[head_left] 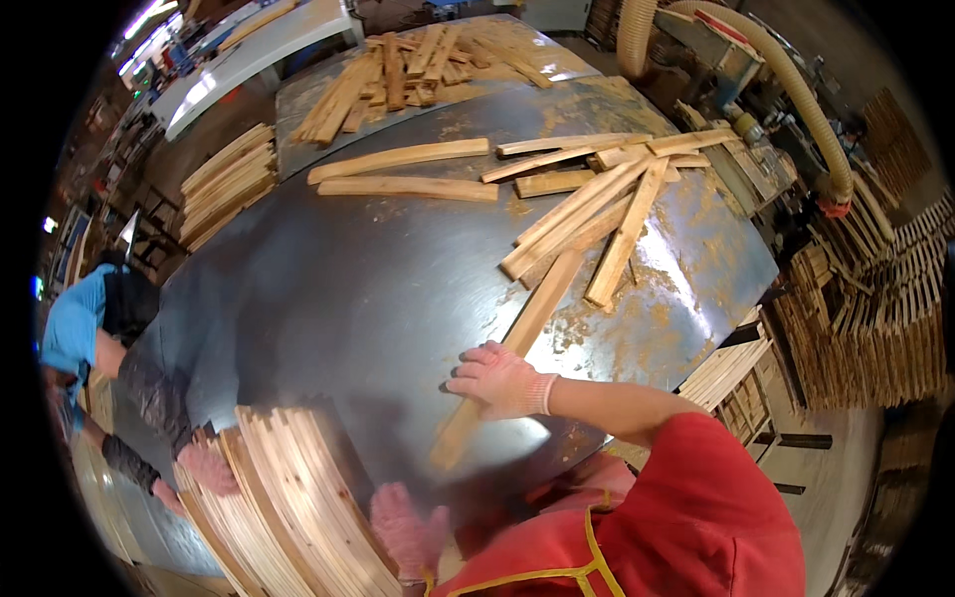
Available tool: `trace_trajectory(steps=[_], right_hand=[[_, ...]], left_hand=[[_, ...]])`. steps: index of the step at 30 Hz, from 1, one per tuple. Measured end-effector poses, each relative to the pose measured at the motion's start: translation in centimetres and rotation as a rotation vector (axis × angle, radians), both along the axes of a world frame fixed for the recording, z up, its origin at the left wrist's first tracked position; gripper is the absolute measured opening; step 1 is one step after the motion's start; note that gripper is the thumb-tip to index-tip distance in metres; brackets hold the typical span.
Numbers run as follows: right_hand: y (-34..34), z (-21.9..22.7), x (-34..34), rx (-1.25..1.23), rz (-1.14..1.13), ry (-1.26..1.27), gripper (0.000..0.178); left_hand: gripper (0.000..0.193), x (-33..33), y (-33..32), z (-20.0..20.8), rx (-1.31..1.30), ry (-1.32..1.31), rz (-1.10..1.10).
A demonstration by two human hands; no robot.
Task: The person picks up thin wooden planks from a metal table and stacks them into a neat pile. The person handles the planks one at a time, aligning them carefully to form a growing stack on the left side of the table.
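Note:
My right hand [500,381], in a pink knitted glove, is closed over a wooden strip [545,306] lying at a slant on the dark metal table [348,269]. The strip's near end is blurred. Close to my body, my left hand [408,527], also gloved in pink, is slightly smeared, with its fingers stretched out and nothing in them. Just left of it stands a row of pale wooden strips [298,497]. A co-worker's gloved hand [207,468] touches the far left side of that row.
Loose strips [582,214] lie crossed at the far right of the table amid sawdust. Another pile [393,80] sits farther back. The co-worker in a blue shirt [75,318] leans in from the left. A ribbed hose [811,95] hangs by a machine at right, near stacked wood [865,328].

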State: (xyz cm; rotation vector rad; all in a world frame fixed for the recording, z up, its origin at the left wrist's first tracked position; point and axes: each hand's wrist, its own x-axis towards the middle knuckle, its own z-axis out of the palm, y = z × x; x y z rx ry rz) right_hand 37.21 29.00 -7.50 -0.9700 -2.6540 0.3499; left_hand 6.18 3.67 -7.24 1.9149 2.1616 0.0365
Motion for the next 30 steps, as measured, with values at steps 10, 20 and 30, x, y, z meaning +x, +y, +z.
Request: trace_trajectory(steps=[10, 20, 30], right_hand=[[12.7, -3.0, 25.4, -0.409, -1.611, 1.141, 0.046], [-9.4, -3.6, 1.4, -1.645, -0.765, 1.484, 0.022], [-20.7, -5.5, -22.8, -1.074, 0.1, 0.118, 0.047]], left_hand=[[0.078, 9.2, 9.2, -1.3, -0.216, -0.225, -0.125], [0.05, 3.8, 2.9, 1.8, -0.207, -1.164, 0.799], [0.036, -4.1, -4.0, 2.8, 0.26, -0.265, 0.459]])
